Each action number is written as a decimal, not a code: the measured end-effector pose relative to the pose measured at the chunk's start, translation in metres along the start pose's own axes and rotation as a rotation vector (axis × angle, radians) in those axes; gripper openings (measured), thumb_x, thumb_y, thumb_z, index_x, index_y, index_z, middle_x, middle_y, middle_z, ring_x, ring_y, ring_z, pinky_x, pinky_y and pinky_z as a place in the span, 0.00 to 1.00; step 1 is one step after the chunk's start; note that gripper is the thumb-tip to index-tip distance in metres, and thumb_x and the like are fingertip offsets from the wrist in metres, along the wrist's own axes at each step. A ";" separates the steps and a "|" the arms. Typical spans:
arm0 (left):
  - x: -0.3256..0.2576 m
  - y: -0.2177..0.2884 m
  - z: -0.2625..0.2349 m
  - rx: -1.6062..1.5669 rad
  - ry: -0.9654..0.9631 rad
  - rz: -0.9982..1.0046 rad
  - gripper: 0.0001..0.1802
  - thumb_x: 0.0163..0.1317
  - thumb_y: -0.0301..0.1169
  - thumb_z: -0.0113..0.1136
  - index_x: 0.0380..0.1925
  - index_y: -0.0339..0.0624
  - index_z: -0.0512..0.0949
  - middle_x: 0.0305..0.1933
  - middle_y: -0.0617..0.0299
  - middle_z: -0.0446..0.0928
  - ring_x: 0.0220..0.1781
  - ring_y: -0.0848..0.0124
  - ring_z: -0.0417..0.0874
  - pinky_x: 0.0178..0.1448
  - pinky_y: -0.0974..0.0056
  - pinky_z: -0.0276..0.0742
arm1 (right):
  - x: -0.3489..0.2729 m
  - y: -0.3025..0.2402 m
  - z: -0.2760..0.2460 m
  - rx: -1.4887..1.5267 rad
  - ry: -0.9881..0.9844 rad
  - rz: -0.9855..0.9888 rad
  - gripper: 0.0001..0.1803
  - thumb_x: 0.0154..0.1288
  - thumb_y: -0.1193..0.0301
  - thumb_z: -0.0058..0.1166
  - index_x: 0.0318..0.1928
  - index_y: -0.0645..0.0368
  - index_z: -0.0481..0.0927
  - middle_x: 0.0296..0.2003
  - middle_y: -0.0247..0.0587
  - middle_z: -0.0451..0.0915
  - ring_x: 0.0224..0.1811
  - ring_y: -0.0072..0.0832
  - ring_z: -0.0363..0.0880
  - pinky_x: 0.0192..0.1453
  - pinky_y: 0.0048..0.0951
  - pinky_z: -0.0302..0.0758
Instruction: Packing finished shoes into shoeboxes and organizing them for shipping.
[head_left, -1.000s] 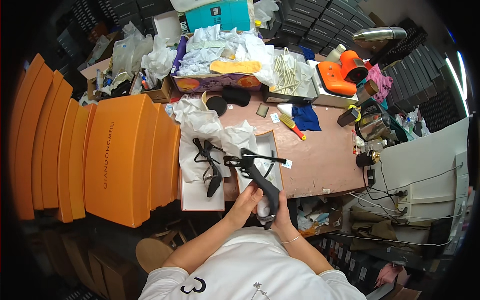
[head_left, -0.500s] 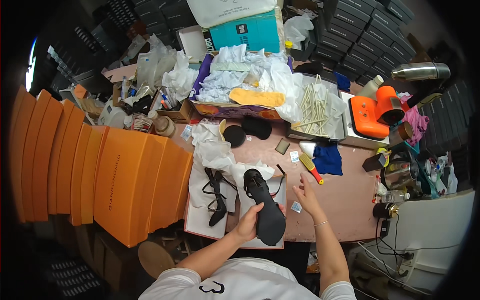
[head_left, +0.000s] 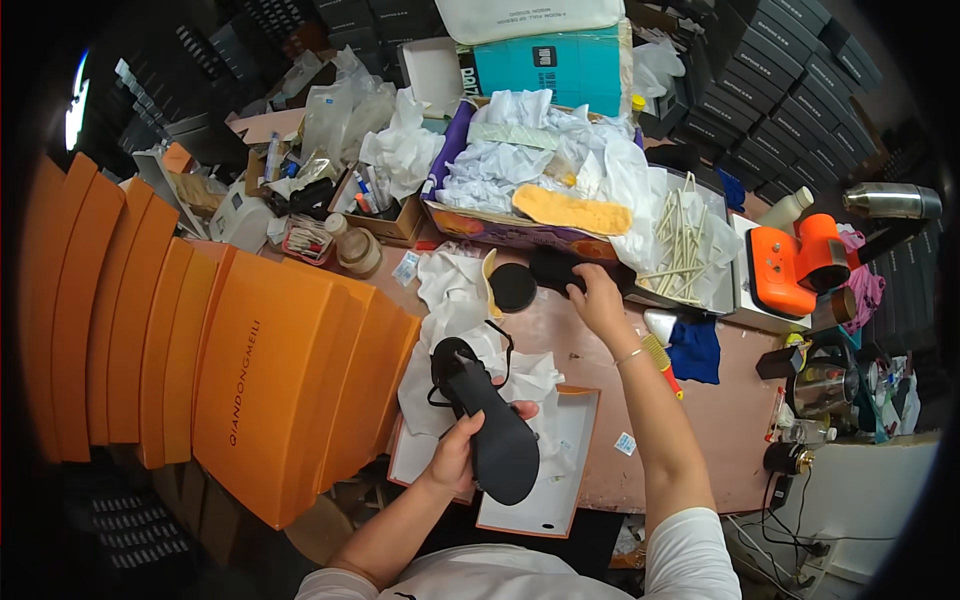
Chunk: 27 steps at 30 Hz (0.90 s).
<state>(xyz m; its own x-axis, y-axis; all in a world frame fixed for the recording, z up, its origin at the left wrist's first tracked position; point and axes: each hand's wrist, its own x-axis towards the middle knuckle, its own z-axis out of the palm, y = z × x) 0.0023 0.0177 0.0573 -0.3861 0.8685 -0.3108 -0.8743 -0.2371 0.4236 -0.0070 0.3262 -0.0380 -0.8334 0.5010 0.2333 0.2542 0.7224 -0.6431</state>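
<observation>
In my left hand (head_left: 458, 450) is a black strappy sandal (head_left: 503, 450), held sole-up, its straps and heel end pointing away from me. My right hand (head_left: 598, 298) reaches to the back of the table, fingers closed at the right end of a black oval pad (head_left: 552, 268). Beside that pad lies a round black disc (head_left: 513, 288). Below the sandal an open shoebox (head_left: 580, 425) with white inner walls stands at the table's front edge. White tissue paper (head_left: 450, 285) spreads behind and beside it. The second sandal does not show now.
Orange boxes (head_left: 290, 390) stand in a row at left. A carton of crumpled paper (head_left: 560, 238) and a tray of white sticks (head_left: 690, 245) line the back. A yellow-red brush (head_left: 662, 365) lies by a blue cloth (head_left: 695, 350); an orange device (head_left: 785, 270) sits at right.
My right hand has gone from above the table's middle to the black pad at the back. The view has shifted. The left hand still holds the sandal.
</observation>
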 end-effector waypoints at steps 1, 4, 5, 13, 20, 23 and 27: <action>0.004 0.003 -0.003 -0.011 0.017 0.022 0.32 0.68 0.41 0.49 0.68 0.49 0.52 0.65 0.43 0.65 0.65 0.57 0.70 0.66 0.52 0.69 | 0.015 0.010 0.012 -0.088 -0.005 -0.044 0.18 0.55 0.70 0.61 0.46 0.64 0.77 0.48 0.53 0.77 0.51 0.48 0.76 0.55 0.40 0.73; 0.013 0.017 -0.006 0.057 0.053 0.078 0.31 0.69 0.44 0.49 0.68 0.51 0.52 0.67 0.48 0.63 0.66 0.56 0.69 0.65 0.51 0.70 | 0.033 0.035 0.037 -0.312 -0.229 0.005 0.20 0.53 0.68 0.62 0.47 0.61 0.76 0.46 0.49 0.77 0.51 0.46 0.75 0.55 0.44 0.72; 0.012 0.022 -0.013 0.026 0.047 0.065 0.31 0.70 0.44 0.49 0.68 0.51 0.52 0.66 0.49 0.64 0.65 0.56 0.70 0.64 0.51 0.70 | 0.029 0.039 0.048 -0.360 -0.213 -0.023 0.20 0.52 0.68 0.62 0.45 0.60 0.75 0.43 0.47 0.77 0.48 0.45 0.75 0.52 0.45 0.70; 0.022 0.027 -0.062 -0.177 0.176 0.063 0.26 0.71 0.51 0.43 0.61 0.50 0.60 0.46 0.53 0.75 0.55 0.56 0.77 0.62 0.51 0.72 | 0.004 -0.037 0.031 0.062 -0.032 -0.168 0.19 0.53 0.71 0.57 0.47 0.60 0.72 0.53 0.56 0.71 0.53 0.51 0.73 0.56 0.42 0.72; 0.044 0.041 -0.045 -0.256 0.164 0.000 0.27 0.70 0.56 0.42 0.59 0.52 0.63 0.44 0.53 0.75 0.47 0.58 0.79 0.47 0.57 0.78 | 0.009 -0.039 0.079 -0.079 -0.084 -0.086 0.16 0.61 0.70 0.56 0.50 0.59 0.79 0.43 0.47 0.77 0.47 0.46 0.76 0.50 0.43 0.73; 0.037 0.043 -0.049 -0.284 0.148 0.046 0.26 0.69 0.56 0.45 0.58 0.53 0.64 0.44 0.53 0.75 0.44 0.59 0.80 0.46 0.58 0.79 | -0.030 -0.117 0.010 0.250 0.046 -0.033 0.17 0.60 0.73 0.58 0.50 0.61 0.78 0.42 0.48 0.77 0.44 0.45 0.77 0.49 0.41 0.73; 0.039 0.022 -0.053 -0.276 0.190 0.034 0.25 0.67 0.57 0.48 0.54 0.53 0.69 0.42 0.55 0.76 0.44 0.60 0.79 0.46 0.58 0.78 | -0.166 -0.207 -0.034 0.174 -0.163 -0.323 0.15 0.50 0.71 0.68 0.40 0.59 0.80 0.32 0.42 0.79 0.31 0.39 0.78 0.36 0.35 0.75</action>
<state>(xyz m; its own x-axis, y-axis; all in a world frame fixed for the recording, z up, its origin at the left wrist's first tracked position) -0.0471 0.0231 0.0091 -0.4417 0.7675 -0.4645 -0.8966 -0.3959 0.1984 0.0946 0.1094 0.0812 -0.9274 0.1687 0.3340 -0.1093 0.7315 -0.6730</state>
